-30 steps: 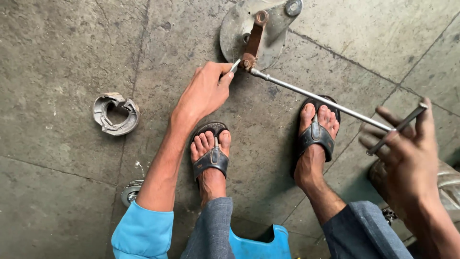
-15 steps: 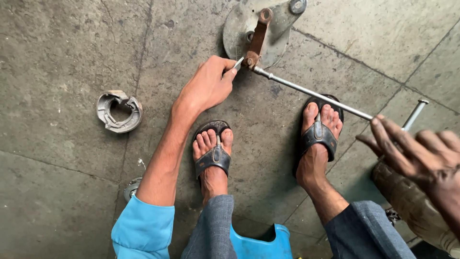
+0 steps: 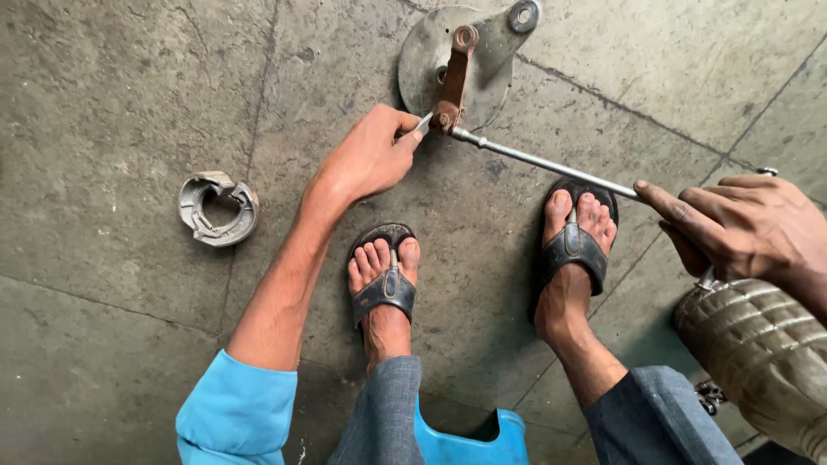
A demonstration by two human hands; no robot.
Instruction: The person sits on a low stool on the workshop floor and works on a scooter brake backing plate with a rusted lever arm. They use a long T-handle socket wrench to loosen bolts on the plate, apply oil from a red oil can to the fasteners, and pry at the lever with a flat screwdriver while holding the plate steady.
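Observation:
A round grey metal plate [image 3: 431, 52] lies on the concrete floor at the top, with a rusty brown lever arm [image 3: 454, 73] across it. A long steel T-handle wrench [image 3: 543, 164] runs from the lever's lower end toward the right. My left hand [image 3: 370, 155] pinches a small metal tool at the lever's base. My right hand [image 3: 741, 228] grips the wrench's far end, index finger stretched along the shaft.
A pair of worn brake shoes [image 3: 215, 209] lies on the floor at left. My feet in black sandals [image 3: 385, 284] [image 3: 577, 245] rest below the wrench. A ribbed, dirty plastic bottle [image 3: 762, 349] sits at right, a blue stool edge [image 3: 469, 439] at the bottom.
My right hand let go of the wrench's cross handle, swung lower, then closed again on its far end. The left hand stayed at the lever.

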